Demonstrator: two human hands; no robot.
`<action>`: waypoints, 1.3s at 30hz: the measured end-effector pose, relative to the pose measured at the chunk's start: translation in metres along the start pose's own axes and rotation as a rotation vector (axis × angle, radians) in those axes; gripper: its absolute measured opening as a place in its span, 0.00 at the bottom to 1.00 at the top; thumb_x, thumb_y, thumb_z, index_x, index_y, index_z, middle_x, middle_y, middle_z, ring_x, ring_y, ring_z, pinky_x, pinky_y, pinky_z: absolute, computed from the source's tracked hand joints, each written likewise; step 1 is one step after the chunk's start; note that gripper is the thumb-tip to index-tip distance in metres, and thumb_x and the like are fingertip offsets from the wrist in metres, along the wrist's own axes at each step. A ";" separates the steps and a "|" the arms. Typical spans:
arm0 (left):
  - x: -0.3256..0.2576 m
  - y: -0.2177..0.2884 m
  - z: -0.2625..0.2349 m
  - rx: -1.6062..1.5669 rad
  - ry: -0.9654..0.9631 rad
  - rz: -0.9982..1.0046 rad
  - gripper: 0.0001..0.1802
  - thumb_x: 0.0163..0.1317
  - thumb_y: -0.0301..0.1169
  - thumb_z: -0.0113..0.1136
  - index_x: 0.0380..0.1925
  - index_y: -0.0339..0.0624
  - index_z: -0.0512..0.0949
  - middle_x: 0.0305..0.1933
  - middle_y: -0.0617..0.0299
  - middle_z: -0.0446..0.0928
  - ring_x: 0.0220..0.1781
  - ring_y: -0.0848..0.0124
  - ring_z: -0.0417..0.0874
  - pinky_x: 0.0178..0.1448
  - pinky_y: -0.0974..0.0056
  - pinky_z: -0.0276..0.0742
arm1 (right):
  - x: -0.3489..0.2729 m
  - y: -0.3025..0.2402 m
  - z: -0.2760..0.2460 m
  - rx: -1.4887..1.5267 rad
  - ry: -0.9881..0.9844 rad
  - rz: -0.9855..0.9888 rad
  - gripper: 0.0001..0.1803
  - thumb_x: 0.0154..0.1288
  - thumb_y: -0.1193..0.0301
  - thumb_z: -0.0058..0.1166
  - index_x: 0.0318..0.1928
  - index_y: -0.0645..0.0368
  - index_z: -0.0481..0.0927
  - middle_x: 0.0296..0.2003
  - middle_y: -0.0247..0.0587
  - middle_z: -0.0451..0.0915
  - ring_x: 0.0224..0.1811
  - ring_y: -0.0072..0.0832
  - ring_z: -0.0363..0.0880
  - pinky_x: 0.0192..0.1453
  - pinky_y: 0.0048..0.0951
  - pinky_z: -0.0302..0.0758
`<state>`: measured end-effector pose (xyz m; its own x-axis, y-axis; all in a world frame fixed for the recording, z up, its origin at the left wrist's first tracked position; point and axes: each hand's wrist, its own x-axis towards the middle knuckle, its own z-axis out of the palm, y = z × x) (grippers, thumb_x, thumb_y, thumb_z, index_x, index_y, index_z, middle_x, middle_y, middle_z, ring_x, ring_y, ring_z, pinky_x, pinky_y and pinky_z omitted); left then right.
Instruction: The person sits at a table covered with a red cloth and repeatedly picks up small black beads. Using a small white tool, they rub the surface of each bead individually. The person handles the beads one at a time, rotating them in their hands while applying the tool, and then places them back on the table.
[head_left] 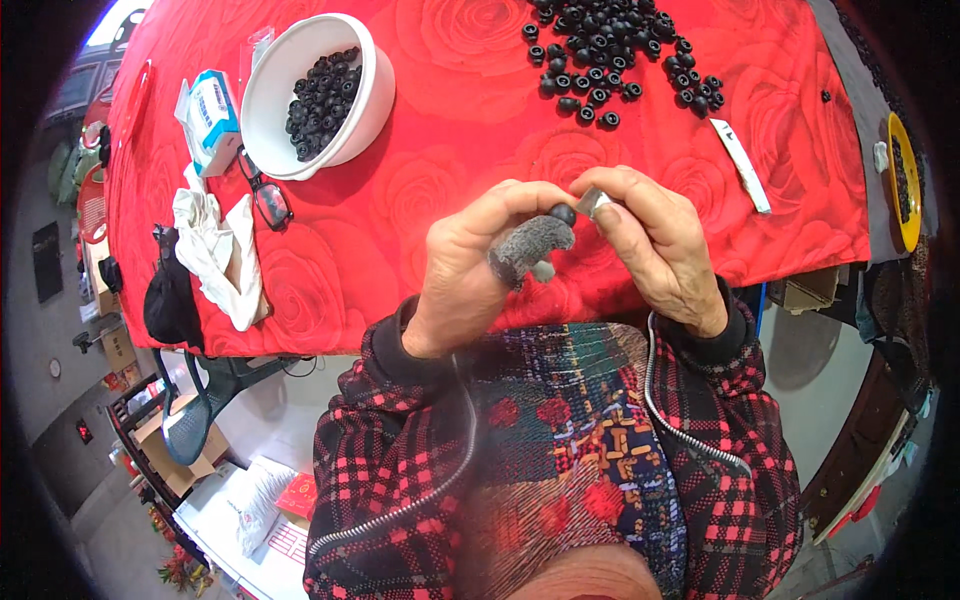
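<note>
My left hand (455, 262) pinches a small black rubber-like knob (562, 214) between thumb and fingertips. Grey knitted finger covers (530, 247) wrap some of its fingers. Close beside it, my right hand (662, 245) grips a small shiny metal blade (590, 200) between thumb and forefinger, its edge at or very near the knob; whether they touch I cannot tell. Beyond my hands lies a loose pile of similar black parts (600, 75), some showing hollow ring-shaped ends. At the far left, a white bowl (377, 90) holds several more black parts (322, 105).
A red rose-patterned cloth (440, 130) covers the table. On the left are glasses (270, 203), a blue-and-white box (210, 120), a white cloth (225, 250) and a black fabric item (172, 295). A white strip (741, 166) lies right; a yellow tray (905, 235) stands past the edge.
</note>
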<state>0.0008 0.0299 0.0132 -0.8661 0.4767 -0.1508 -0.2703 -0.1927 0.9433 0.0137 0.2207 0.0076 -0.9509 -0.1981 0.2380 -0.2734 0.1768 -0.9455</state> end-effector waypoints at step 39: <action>0.004 -0.004 -0.006 -0.048 -0.045 -0.040 0.14 0.64 0.19 0.48 0.49 0.36 0.75 0.41 0.64 0.77 0.39 0.80 0.76 0.37 0.75 0.76 | 0.006 0.006 -0.002 -0.016 -0.055 -0.012 0.06 0.63 0.78 0.49 0.39 0.65 0.75 0.29 0.44 0.76 0.30 0.34 0.77 0.33 0.29 0.71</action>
<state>-0.0044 0.0274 0.0070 -0.8344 0.5231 -0.1737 -0.3253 -0.2131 0.9213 0.0059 0.2227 0.0039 -0.9383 -0.2528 0.2359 -0.2871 0.1895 -0.9390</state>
